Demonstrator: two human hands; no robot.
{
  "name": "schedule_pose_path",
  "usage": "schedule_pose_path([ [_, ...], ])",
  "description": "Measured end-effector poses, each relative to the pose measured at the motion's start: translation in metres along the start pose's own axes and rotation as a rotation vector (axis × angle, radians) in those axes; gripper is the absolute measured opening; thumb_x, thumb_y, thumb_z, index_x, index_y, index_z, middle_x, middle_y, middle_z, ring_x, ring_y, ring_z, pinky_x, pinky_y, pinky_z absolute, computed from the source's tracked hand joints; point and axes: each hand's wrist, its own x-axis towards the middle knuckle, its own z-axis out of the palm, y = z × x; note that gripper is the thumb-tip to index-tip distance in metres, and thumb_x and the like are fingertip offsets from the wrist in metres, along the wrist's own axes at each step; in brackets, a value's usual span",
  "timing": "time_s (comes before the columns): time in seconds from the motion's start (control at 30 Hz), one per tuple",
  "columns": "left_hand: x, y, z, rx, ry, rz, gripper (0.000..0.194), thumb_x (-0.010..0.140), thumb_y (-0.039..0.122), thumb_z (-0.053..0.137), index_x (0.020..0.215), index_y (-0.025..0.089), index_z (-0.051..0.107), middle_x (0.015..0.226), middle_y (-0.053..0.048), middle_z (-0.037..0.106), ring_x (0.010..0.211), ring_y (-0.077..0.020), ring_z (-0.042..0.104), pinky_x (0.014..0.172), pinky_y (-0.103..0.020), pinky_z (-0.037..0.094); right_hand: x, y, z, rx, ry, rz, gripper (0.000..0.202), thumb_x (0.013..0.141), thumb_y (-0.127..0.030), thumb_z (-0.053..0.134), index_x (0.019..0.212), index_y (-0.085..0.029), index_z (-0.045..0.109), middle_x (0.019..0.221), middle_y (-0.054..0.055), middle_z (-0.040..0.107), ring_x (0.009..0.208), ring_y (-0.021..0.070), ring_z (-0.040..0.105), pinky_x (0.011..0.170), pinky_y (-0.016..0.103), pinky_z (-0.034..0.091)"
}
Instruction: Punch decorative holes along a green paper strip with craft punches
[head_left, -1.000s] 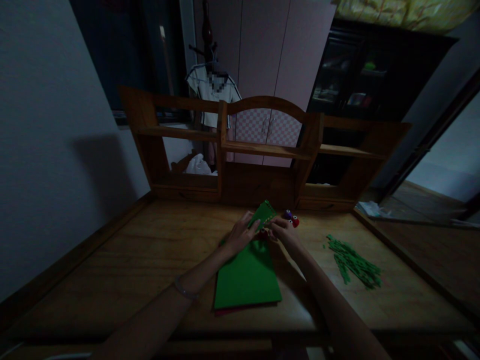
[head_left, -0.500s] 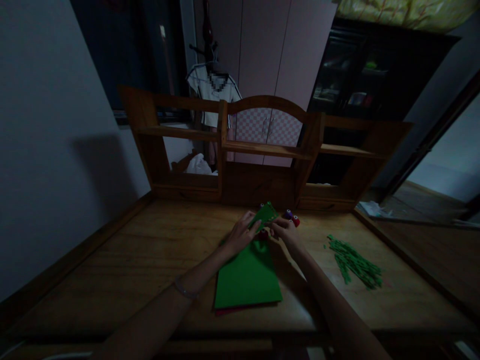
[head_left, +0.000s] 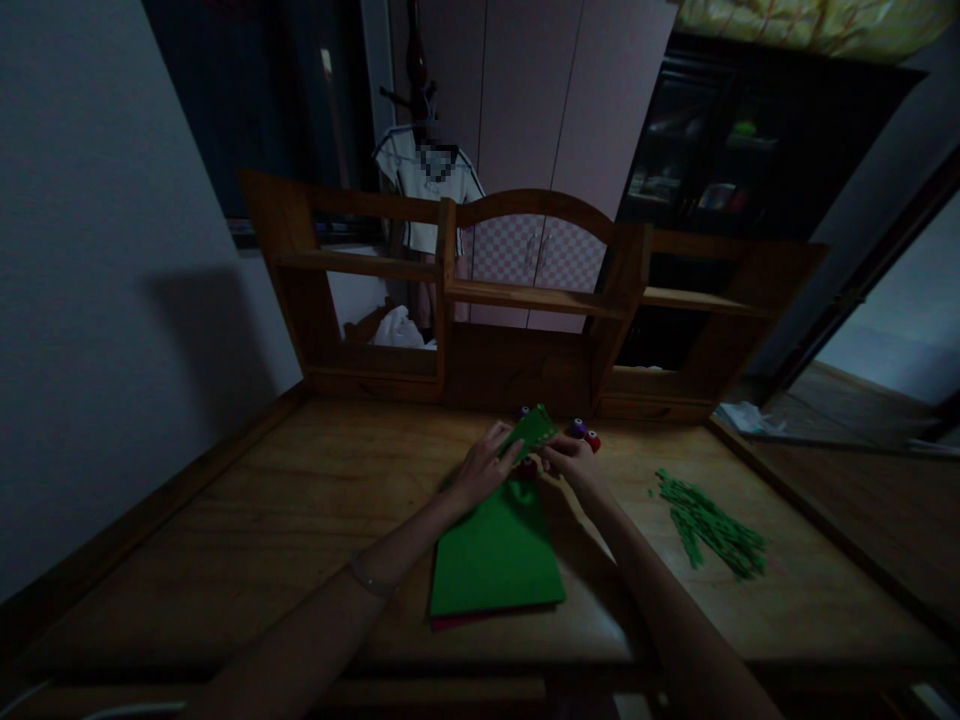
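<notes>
Dim light over the wooden desk (head_left: pixel 315 500); I note two bare hands working close together near its middle, just in front of the shelf unit (head_left: pixel 525 293). Left hand (head_left: pixel 480 472): gripping a small green piece (head_left: pixel 532 430), thumb laid along its face, the piece tilted up and to the right above the desk. Small pale dots run along its right edge; too small to tell whether they are holes or marks. Right hand (head_left: pixel 570 460): fingers bent in and gathered at that dotted edge; I cannot tell whether they pinch the edge, something tiny, or nothing. Below lies a green sheet (head_left: pixel 495 560), flat, a pinkish-red layer (head_left: pixel 454 621) showing under its near edge. A dark red round object (head_left: pixel 528 468) sits between the hands, just beyond the sheet; a purple one (head_left: pixel 577 428) and a red one (head_left: pixel 593 440) stand together past the right hand. A heap of narrow green strips (head_left: pixel 709 520) lies well apart, to the right. Step in hand, as I judge it: fine fingertip work along the edge of the small piece, with the left steadying. Next move calls, I judge, for a firm left hold and a light, precise right touch, without bending the piece.
</notes>
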Motion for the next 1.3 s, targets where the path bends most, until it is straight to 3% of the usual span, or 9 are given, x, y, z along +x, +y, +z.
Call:
schedule_pose_path([
  [0.57,0.0,-0.003,0.002,0.033,0.01,-0.019,0.024,0.091,0.032,0.042,0.099,0.019,0.061,0.099,-0.004,0.057,0.093,-0.016,0.054,0.089,-0.031,0.042,0.001,0.002,0.001,-0.052,0.03,0.004,0.023,0.067,-0.038,0.063,0.067,-0.015,0.065,0.054,0.0,0.056,0.048,0.0107,0.047,0.047,0.022,0.034],
  [0.77,0.0,-0.002,0.001,0.034,0.009,-0.039,0.026,0.091,0.034,0.042,0.101,0.018,0.06,0.099,-0.006,0.058,0.095,-0.0175,0.054,0.089,-0.032,0.042,-0.003,-0.001,0.0,0.109,-0.016,-0.015,0.031,0.076,-0.041,0.05,0.075,-0.014,0.066,0.054,0.001,0.055,0.05,0.012,0.05,0.046,0.022,0.034],
  [1.0,0.001,0.0,-0.001,0.032,0.015,-0.057,0.028,0.091,0.036,0.04,0.099,0.018,0.06,0.098,-0.006,0.059,0.094,-0.0171,0.055,0.088,-0.031,0.043,-0.005,-0.003,-0.004,0.141,0.203,-0.035,0.036,0.081,-0.043,0.043,0.076,-0.014,0.064,0.054,0.0,0.052,0.048,0.0111,0.048,0.045,0.021,0.035],
  [1.1,0.0,-0.001,-0.001,0.027,0.014,-0.064,0.029,0.091,0.037,0.039,0.099,0.018,0.059,0.098,-0.006,0.06,0.095,-0.0175,0.056,0.088,-0.03,0.043,-0.01,-0.027,-0.005,-0.033,0.368,-0.176,0.032,0.083,-0.039,0.043,0.077,-0.015,0.063,0.057,0.0,0.05,0.05,0.0112,0.047,0.044,0.021,0.036],
  [1.17,-0.001,-0.004,0.001,0.032,0.022,-0.088,0.029,0.09,0.038,0.041,0.101,0.018,0.059,0.099,-0.006,0.061,0.097,-0.0182,0.056,0.089,-0.031,0.043,-0.024,-0.059,-0.004,-0.193,0.418,-0.36,0.025,0.084,-0.035,0.047,0.078,-0.016,0.063,0.07,0.003,0.057,0.059,0.0129,0.053,0.05,0.023,0.041],
  [1.3,-0.002,-0.008,0.004,0.089,0.043,-0.168,0.033,0.088,0.041,0.044,0.107,0.018,0.058,0.109,-0.008,0.061,0.109,-0.0211,0.053,0.096,-0.034,0.04,-0.087,-0.14,0.001,-0.435,0.432,-0.802,0.017,0.083,-0.024,0.054,0.097,-0.021,0.062,0.092,0.005,0.062,0.073,0.0152,0.058,0.062,0.027,0.048],
])
